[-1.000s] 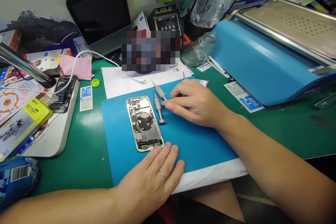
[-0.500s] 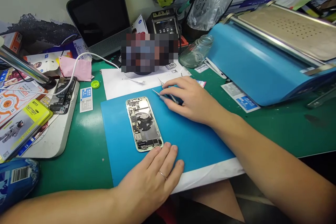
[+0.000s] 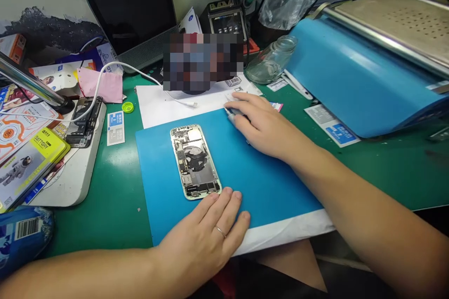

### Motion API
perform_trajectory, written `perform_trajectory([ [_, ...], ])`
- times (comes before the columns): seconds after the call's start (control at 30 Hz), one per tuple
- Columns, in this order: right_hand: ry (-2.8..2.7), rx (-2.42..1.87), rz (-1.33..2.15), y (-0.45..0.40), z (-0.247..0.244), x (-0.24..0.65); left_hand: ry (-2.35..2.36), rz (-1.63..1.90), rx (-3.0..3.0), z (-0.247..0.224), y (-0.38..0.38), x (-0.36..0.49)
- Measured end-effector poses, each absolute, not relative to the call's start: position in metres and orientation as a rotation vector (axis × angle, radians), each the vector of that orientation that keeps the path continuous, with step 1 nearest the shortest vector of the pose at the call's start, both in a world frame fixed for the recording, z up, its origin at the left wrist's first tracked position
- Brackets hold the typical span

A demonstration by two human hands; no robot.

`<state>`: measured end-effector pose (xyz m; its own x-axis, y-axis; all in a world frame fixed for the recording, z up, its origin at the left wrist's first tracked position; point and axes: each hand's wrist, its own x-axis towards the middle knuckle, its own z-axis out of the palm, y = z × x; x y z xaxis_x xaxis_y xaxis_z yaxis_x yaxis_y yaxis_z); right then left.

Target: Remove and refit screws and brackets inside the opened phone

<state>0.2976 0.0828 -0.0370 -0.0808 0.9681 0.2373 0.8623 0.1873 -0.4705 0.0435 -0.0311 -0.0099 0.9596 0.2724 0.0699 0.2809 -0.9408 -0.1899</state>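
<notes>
An opened smartphone (image 3: 196, 161) lies on the blue mat (image 3: 273, 191), its circuit board and inner parts exposed. My left hand (image 3: 206, 229) rests flat on the mat, fingers stretched out. Its fingertips are at the phone's lower end, and one finger wears a ring. Farther back and to the right, my right hand (image 3: 261, 124) is palm down with its fingers spread over slim screwdrivers (image 3: 230, 114). Only the screwdrivers' tips and a bit of shaft show; the handles are hidden under that hand.
A blue-draped machine (image 3: 336, 74) stands at right, near a glass jar (image 3: 270, 60). A white cable (image 3: 100, 79) crosses to the white paper (image 3: 157, 105). At left are another phone's parts (image 3: 84, 121), a yellow battery box (image 3: 38, 159) and a green cap (image 3: 128, 107).
My right hand has shifted slightly right and away from the phone, covering more of the screwdrivers. My left hand keeps its place by the phone. The camera view has tilted a little.
</notes>
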Motion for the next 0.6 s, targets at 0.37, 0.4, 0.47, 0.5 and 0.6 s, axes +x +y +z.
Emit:
perform_trajectory([
  [0.37,-1.630,-1.761,0.158,0.085,-0.012,0.316,-0.422,-0.057,-2.940,-0.013,-0.033,0.043],
  [0.4,-1.612,-1.792,0.177,0.085,-0.011,0.317,-0.427,-0.062,-2.943,-0.013,-0.033,0.043],
  [0.47,-1.599,-1.841,0.230,0.085,-0.011,0.317,-0.434,-0.079,-2.943,-0.014,-0.033,0.042],
  [0.5,-1.600,-1.858,0.256,0.085,-0.011,0.317,-0.436,-0.086,-2.943,-0.015,-0.033,0.042],
  [0.6,-1.615,-1.878,0.316,0.086,-0.012,0.315,-0.444,-0.104,-2.941,-0.018,-0.033,0.042],
])
